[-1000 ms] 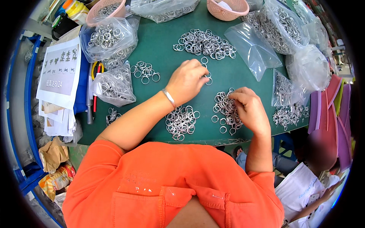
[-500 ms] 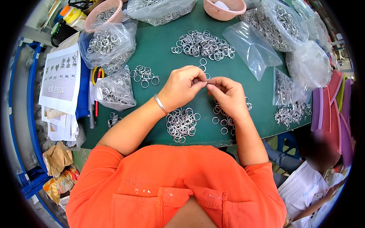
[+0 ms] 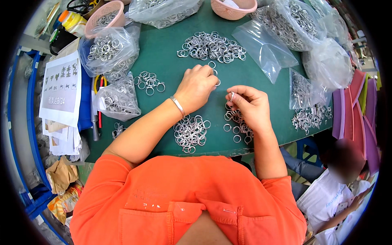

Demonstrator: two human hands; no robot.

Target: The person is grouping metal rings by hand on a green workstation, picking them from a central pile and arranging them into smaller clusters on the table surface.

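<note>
Between the thumb and fingers of my right hand (image 3: 254, 107) is a small metal ring (image 3: 232, 96), held above a pile of rings (image 3: 241, 125). My left hand (image 3: 197, 87), with a silver bangle at the wrist, is curled palm down beside a few loose rings (image 3: 212, 65). Its fingertips are hidden, so what they hold cannot be made out. Below the left wrist lies another ring pile (image 3: 191, 134). Farther off sits a larger heap of rings (image 3: 214, 47), and a small group of rings (image 3: 149, 83) lies left of my left hand.
Ring-filled plastic bags (image 3: 108, 51) line the green table's (image 3: 163, 53) left side, near pink baskets (image 3: 234, 11). At right are an empty clear bag (image 3: 267, 49), bulging bags (image 3: 326, 61) and small metal parts (image 3: 310, 118). Another person (image 3: 326, 196) sits at lower right.
My hands, fingertips together before, have come apart. The right has drawn slightly nearer to me and shows a ring in its pinch; the left has turned palm down by the loose rings.
</note>
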